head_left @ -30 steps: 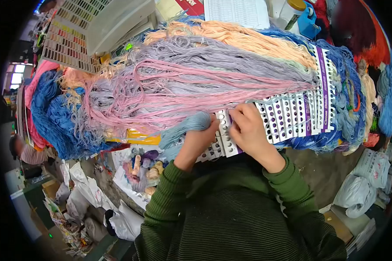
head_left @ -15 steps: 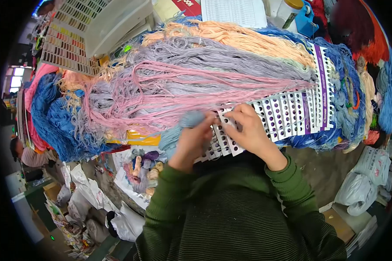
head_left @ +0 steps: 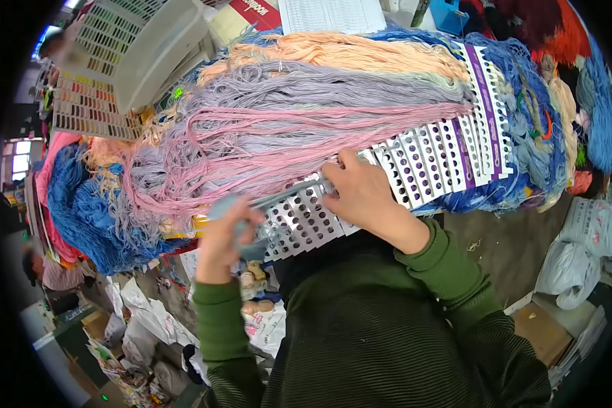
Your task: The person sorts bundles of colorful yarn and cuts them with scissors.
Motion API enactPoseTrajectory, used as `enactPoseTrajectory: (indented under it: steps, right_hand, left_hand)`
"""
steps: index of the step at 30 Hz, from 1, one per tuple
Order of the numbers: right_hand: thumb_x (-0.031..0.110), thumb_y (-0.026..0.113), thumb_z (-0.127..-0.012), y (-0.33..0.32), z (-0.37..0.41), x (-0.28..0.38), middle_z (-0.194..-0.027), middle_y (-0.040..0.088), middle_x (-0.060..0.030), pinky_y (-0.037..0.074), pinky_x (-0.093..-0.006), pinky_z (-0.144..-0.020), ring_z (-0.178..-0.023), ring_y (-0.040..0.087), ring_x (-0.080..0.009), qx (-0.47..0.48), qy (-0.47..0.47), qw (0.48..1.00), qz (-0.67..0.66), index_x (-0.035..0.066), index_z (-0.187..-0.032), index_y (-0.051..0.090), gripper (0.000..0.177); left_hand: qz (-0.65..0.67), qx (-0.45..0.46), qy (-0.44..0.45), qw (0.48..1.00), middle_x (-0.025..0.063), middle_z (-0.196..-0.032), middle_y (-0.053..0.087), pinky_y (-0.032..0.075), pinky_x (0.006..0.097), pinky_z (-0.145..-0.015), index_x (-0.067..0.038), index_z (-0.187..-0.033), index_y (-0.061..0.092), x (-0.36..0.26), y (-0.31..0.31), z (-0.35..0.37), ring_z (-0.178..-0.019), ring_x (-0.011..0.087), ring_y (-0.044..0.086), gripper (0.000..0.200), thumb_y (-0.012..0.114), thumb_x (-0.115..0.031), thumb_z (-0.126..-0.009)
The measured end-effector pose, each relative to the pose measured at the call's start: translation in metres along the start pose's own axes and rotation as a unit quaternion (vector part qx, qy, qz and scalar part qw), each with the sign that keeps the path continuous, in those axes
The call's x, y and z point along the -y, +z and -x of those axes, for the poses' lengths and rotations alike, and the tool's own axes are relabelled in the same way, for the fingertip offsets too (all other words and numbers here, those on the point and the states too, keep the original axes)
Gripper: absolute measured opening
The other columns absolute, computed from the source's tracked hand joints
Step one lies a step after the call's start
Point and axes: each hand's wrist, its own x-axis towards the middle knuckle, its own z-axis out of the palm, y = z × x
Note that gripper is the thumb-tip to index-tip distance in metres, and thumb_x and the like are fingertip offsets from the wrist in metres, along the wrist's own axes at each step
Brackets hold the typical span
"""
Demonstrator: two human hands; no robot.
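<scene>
The left hand (head_left: 223, 239), a blur, has swung away to the left with the blue-grey skein (head_left: 226, 205) closed in its fingers, while the right hand (head_left: 362, 192) stays at the punched cards (head_left: 420, 163), finger and thumb pinched on the skein's strands (head_left: 287, 194). Those strands now span the gap above the cards, near side of the pink yarn (head_left: 265, 163), so I'd judge thread is being drawn out.

Blurred left hand (head_left: 224, 239), fingers curled, apart from the right hand (head_left: 364, 194), its back upward, fingers bent.
</scene>
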Motion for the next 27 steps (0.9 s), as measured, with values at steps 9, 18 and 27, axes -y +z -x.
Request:
enactPoseTrajectory:
  steps: [9, 18, 27]
  right_hand:
    - [0.022, 0.058, -0.060, -0.005, -0.010, -0.003, -0.078, 0.045, -0.0140, 0.042, -0.0384, -0.054, -0.059, 0.053, -0.0290, 0.068, -0.004, 0.998, 0.008, 0.008, -0.087, 0.052, 0.030]
    - [0.024, 0.060, -0.064, -0.001, 0.000, -0.002, -0.084, 0.045, -0.0095, 0.042, -0.0354, -0.054, -0.062, 0.053, -0.0251, 0.044, 0.007, 0.999, 0.006, 0.010, -0.094, 0.049, 0.035]
    - [0.023, 0.063, -0.058, -0.001, 0.008, -0.004, -0.084, 0.046, -0.0085, 0.043, -0.0352, -0.057, -0.068, 0.053, -0.0245, 0.016, 0.012, 0.999, -0.037, 0.009, -0.093, 0.051, 0.039]
  left_hand:
    - [0.303, -0.175, 0.226, 0.909, -0.0042, -0.052, 0.036, 0.023, 0.0149, -0.034, -0.008, -0.080, 0.045, -0.038, -0.191, 0.050, -0.037, 0.0003, 0.030, 0.014, 0.036, -0.016, -0.087]
    - [0.187, -0.010, 0.157, 0.970, -0.0041, -0.060, 0.044, 0.020, 0.0156, -0.035, -0.002, -0.083, 0.052, 0.005, -0.040, 0.036, -0.037, 0.0004, 0.025, 0.012, 0.050, -0.013, -0.080]
    - [-0.372, -0.050, 0.519, 0.768, 0.0012, -0.070, 0.050, 0.032, 0.0189, -0.042, -0.003, -0.079, 0.059, 0.020, 0.051, -0.036, -0.048, 0.0074, 0.042, 0.010, 0.061, -0.007, -0.070]
